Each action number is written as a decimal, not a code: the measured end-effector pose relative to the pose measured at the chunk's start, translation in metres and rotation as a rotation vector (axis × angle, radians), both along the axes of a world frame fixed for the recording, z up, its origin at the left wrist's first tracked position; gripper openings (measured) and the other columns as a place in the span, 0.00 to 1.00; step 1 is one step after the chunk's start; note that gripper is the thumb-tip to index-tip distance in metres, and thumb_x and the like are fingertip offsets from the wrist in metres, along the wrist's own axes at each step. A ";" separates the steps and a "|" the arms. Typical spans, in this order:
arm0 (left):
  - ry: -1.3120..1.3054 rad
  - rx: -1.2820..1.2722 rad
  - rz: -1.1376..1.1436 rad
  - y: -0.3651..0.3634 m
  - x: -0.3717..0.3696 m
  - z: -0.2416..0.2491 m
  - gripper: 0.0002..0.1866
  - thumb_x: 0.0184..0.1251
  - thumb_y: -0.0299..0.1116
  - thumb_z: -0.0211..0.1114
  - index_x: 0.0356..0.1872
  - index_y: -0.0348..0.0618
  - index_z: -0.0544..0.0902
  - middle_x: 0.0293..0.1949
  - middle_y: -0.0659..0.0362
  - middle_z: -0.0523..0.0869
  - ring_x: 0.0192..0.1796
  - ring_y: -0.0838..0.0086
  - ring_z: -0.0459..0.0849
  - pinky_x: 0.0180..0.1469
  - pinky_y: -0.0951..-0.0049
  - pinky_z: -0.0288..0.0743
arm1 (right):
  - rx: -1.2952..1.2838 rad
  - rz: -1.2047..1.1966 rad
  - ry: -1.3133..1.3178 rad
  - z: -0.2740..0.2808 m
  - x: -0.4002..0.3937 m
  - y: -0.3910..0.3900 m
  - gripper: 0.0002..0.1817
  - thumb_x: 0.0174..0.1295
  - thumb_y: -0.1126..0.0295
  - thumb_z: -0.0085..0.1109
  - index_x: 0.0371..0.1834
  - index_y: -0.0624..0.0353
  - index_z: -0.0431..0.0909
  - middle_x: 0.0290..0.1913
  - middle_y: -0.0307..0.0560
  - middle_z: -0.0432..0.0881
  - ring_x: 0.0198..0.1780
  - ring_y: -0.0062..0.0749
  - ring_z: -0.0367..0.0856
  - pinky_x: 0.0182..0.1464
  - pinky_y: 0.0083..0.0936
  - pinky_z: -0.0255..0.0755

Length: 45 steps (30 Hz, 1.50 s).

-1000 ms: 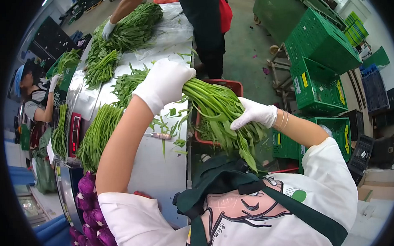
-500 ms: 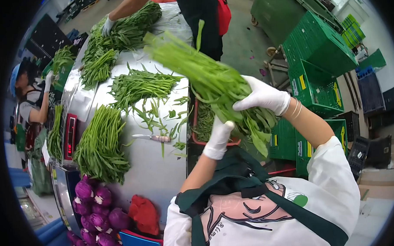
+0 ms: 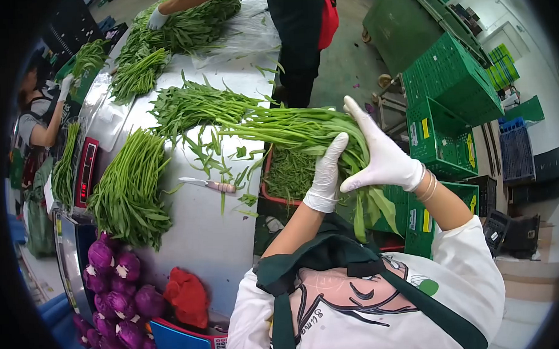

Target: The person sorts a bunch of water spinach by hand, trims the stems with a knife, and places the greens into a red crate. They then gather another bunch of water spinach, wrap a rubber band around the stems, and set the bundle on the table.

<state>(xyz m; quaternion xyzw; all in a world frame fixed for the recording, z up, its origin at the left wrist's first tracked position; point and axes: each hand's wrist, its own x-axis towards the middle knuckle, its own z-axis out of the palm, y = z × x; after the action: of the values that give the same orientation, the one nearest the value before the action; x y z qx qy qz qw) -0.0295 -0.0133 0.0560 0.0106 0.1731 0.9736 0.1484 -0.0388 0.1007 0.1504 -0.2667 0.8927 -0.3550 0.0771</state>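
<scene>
Holds up a long bunch of green, leafy stems (image 3: 278, 126), to the right of and beyond the wooden-handled knife (image 3: 215, 185), across the counter's edge. Touches it with the white-gloved left hand (image 3: 327, 179); cannot tell how firm that grip is, with fingers partly hidden by stems. Spreads the grip of the white-gloved right hand (image 3: 386, 155) wide, thumb and fingers well apart around the drooping, leafy end.

Nearer than the knife and to its left, heaps up round, glossy purple onions (image 3: 124, 303) beside a crumpled red cloth (image 3: 186, 298). Between cloth and knife, shows a smooth strip of the pale metal counter (image 3: 214, 238), out to a straight edge at the knife's right. Past that edge, catches fine green clippings in a red plastic bin (image 3: 280, 199), partly hidden by the bunch.

To the knife's left, fans out a thick green bundle of stems (image 3: 132, 186); just beyond the knife, scatters loose leaf scraps (image 3: 214, 158), then a flat pile of leafy stems (image 3: 194, 110). Farthest beyond, presses a co-worker's gloved hand (image 3: 157, 19) to a dense leafy heap (image 3: 206, 23), with head cut off by the frame.
</scene>
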 end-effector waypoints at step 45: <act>-0.225 0.074 0.279 -0.130 -0.086 -0.033 0.45 0.63 0.70 0.42 0.74 0.54 0.44 0.75 0.51 0.46 0.74 0.50 0.51 0.63 0.27 0.53 | 0.242 0.056 -0.035 0.104 -0.094 0.044 0.28 0.44 0.73 0.60 0.54 0.62 0.74 0.39 0.45 0.83 0.38 0.25 0.80 0.46 0.24 0.75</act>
<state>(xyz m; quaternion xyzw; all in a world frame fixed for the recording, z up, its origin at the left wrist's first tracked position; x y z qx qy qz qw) -0.1158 -0.1430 0.0227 -0.1170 0.1193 0.9855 0.0299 -0.1330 0.1446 0.2544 -0.2741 0.9198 -0.2468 0.1340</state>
